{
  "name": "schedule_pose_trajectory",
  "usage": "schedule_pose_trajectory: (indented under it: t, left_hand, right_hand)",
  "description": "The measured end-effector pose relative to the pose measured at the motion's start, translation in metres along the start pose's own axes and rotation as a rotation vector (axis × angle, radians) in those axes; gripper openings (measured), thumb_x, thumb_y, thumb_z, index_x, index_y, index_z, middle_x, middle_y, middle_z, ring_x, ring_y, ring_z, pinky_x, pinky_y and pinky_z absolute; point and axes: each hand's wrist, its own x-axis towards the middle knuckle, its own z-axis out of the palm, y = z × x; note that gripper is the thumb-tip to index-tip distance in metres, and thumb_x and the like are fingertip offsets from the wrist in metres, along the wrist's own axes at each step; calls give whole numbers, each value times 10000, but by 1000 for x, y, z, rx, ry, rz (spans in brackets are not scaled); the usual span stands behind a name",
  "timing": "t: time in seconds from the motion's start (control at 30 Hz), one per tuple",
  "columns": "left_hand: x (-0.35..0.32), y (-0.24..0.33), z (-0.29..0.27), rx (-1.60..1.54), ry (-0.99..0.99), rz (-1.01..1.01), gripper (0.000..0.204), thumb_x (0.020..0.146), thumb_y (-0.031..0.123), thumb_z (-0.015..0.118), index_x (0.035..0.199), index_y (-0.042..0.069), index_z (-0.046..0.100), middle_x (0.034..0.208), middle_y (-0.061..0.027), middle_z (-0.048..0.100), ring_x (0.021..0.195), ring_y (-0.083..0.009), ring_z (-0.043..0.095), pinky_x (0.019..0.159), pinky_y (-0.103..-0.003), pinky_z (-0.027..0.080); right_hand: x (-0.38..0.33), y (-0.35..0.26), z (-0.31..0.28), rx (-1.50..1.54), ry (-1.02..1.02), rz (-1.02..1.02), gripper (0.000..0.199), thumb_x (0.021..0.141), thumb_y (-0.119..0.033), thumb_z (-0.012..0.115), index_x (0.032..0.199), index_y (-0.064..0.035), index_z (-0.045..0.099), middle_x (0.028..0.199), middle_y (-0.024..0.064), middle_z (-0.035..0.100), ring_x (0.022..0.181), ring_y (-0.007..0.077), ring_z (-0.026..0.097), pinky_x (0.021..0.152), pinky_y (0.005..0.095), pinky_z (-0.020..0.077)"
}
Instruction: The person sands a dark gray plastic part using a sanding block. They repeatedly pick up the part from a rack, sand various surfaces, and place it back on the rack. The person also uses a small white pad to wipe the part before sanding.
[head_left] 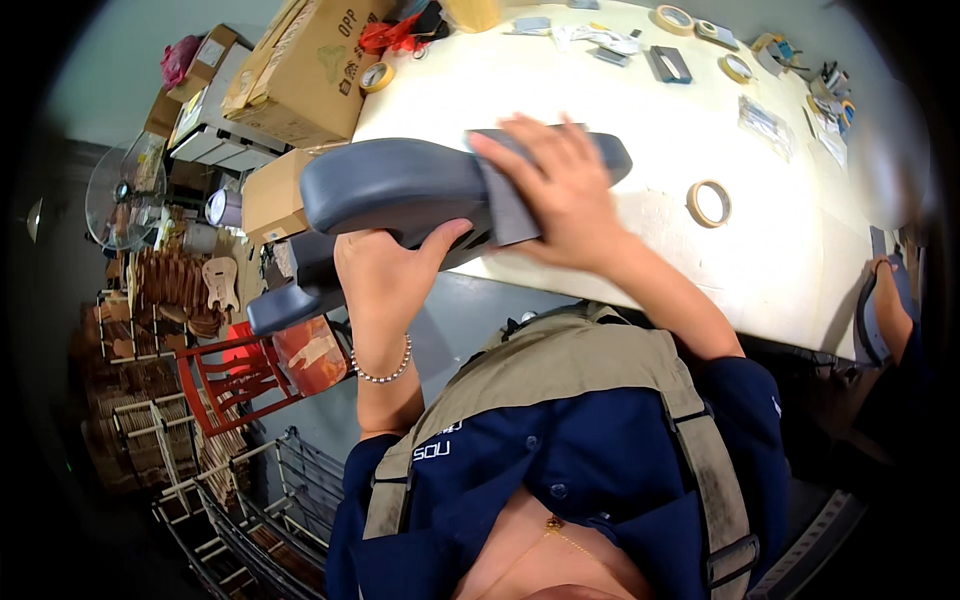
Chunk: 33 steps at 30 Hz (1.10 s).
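Note:
A glossy dark grey-blue guitar body [395, 185] is held on edge in front of me, above the near left edge of the white table. My left hand [385, 265] grips it from below, thumb lying along its face; the other fingers are hidden behind it. Against its upper edge, toward the right end, my right hand [560, 195] presses a folded grey sheet that looks like sandpaper [512, 208]. The fingers of that hand reach over the edge, and the sheet hangs down from under the palm.
On the white table [620, 115] lie a tape roll [694, 205], a small dark box [671, 65] and several small tools. Cardboard boxes [300, 85] stand at the left. Beyond are a red chair [225, 385], metal racks [255, 490] and stacked wooden bodies. Another person's arm [890, 300] shows at right.

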Motion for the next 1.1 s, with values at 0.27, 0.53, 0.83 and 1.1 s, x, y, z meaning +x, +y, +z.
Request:
schedule_pose_trajectory:
  t: [0.27,0.53,0.83,1.1]
  left_hand:
    - [-20,-43,10,-447,234,209,358,716,209,699,993,4,602,1013,-143,620,922,-273,589,815,-368,439]
    - [-11,-43,-10,-434,71,-111,558,611,202,833,1031,-42,557,973,-84,597,892,-170,548,813,-303,439]
    - [4,-71,-13,-769,894,-321,468,829,390,490,1000,-43,536,997,-179,577,928,-314,580,861,-398,442]
    - [-17,-121,-24,-700,1141,-474,559,714,504,441,886,-14,560,928,-167,572,880,-330,564,783,-446,450]
  right_hand:
    - [77,-75,9,584,349,-239,994,549,-690,657,1306,-108,383,1163,259,461,1080,421,468,963,524,341]
    - [-13,41,10,-119,9,43,885,588,-748,576,1281,-209,466,1213,140,510,1165,311,466,995,531,309]
    - [26,-21,35,-10,-60,-58,866,550,-676,668,1247,-193,493,1153,122,519,1132,282,476,983,590,261]
    - [-94,55,166,1207,182,653,769,830,-649,408,1318,-56,364,1245,136,468,1180,250,420,995,342,293]
